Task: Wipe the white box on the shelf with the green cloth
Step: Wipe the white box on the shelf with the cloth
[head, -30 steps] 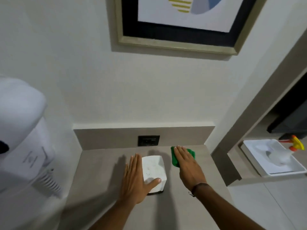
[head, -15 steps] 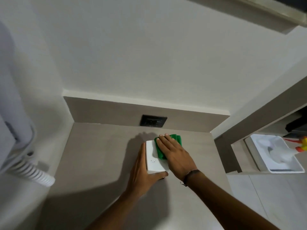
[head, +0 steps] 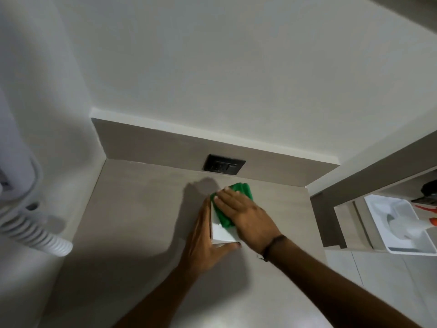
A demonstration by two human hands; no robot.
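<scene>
A small white box (head: pixel 223 233) stands on the grey-brown shelf (head: pixel 142 209), a little in front of the back wall. My left hand (head: pixel 203 242) clasps the box from its left side, with the thumb wrapped round the near edge. A folded green cloth (head: pixel 238 197) lies over the top of the box. My right hand (head: pixel 246 214) lies flat on the cloth and presses it down on the box. Most of the box top is hidden under the cloth and hand.
A black socket plate (head: pixel 224 167) sits in the low back panel just behind the box. A white wall-mounted appliance with a ribbed hose (head: pixel 35 233) hangs at the left. At the right, lower down, a white tray (head: pixel 399 226) holds a spray bottle (head: pixel 418 229).
My right hand brought the green cloth from the shelf onto the top of the box and now rubs it there. My left hand stays against the box. The view tilted downward.
</scene>
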